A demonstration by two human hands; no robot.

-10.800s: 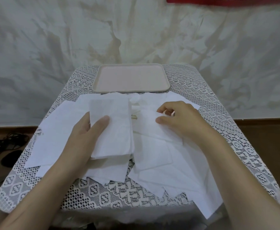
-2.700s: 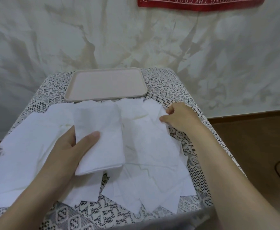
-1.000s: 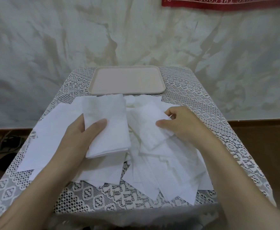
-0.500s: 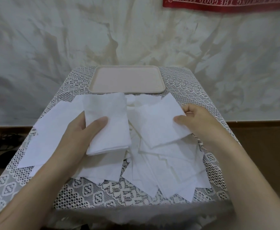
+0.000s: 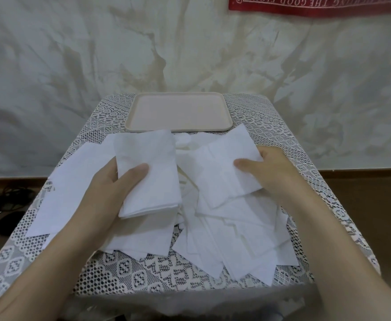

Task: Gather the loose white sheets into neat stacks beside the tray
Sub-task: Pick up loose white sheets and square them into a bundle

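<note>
Two pinch grips: sheet stack (image 5: pixel 157 193) is held by left hand (image 5: pixel 111 188), single sheet (image 5: pixel 217 174) by right hand (image 5: pixel 273 174). Loose sheets (image 5: pixel 231 239) are scattered on counter (image 5: pixel 143 274) beside tray (image 5: pixel 178 112).

Place: home room, likely.
Signs: lace cloth (image 5: pixel 143 272) on table, stained wall (image 5: pixel 74 54), red banner (image 5: pixel 317 5), wood floor (image 5: pixel 370 205).

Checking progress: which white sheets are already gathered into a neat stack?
The stack the left hand grips, its edges aligned; the right hand pinches a sheet, and the other sheets lie scattered.
</note>
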